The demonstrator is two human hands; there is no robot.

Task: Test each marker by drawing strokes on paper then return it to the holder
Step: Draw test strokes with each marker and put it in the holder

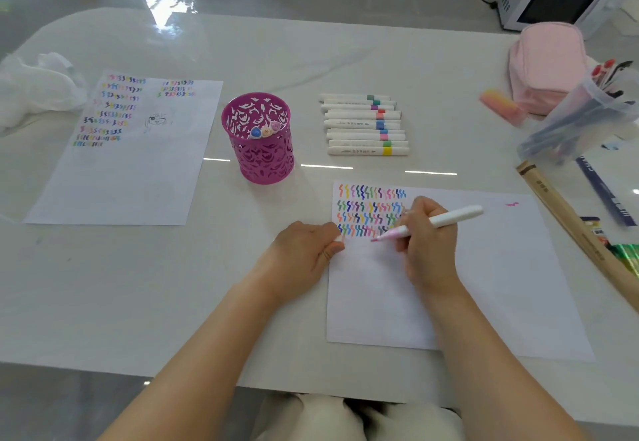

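Observation:
My right hand (427, 243) grips a white marker (453, 217) with a pink tip that touches the near sheet of paper (484, 285) just below several rows of coloured squiggles. My left hand (304, 257) rests at that sheet's left edge, fingers curled, with a small white piece, perhaps the cap (338, 239), at its fingertips. A magenta cut-out holder (257, 138) stands behind my hands with three markers inside. To its right lies a row of several white markers (364, 125) with coloured bands.
A second sheet (117, 150) covered in strokes lies at the left, crumpled tissue (34, 84) beyond it. At the right are a pink pouch (546, 67), a clear cup of pens (581, 112), a pink eraser (501, 105) and a long box (581, 233).

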